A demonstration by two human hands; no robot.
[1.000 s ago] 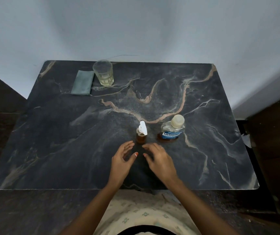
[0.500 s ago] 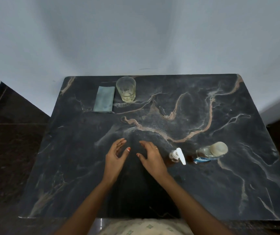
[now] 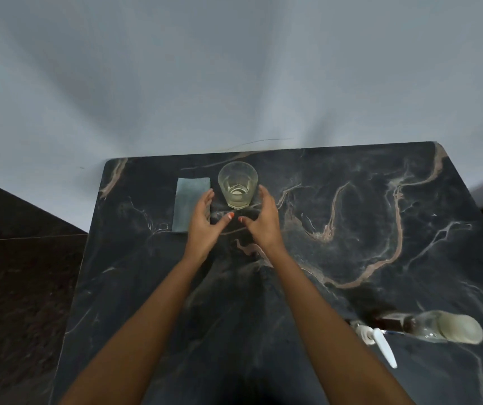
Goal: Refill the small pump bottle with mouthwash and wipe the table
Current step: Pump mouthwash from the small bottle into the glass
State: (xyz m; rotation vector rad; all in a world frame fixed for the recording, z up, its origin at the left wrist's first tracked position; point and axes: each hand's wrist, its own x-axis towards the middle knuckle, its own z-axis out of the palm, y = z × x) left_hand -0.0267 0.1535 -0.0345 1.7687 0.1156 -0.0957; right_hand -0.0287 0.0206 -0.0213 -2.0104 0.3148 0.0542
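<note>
Flanking the glass (image 3: 237, 185), fingers (image 3: 208, 196) either side.

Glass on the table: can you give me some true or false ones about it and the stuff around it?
1. The glass has some yellowish liquid in it. True.
2. The cloth lies right of the glass. False: it lies left of it.
3. The left hand grips the pump bottle. False: it is open beside the glass, and the pump bottle sits far off, untouched.
4. The right hand is open. True.
5. The mouthwash bottle sits beside the pump bottle. True.
</note>
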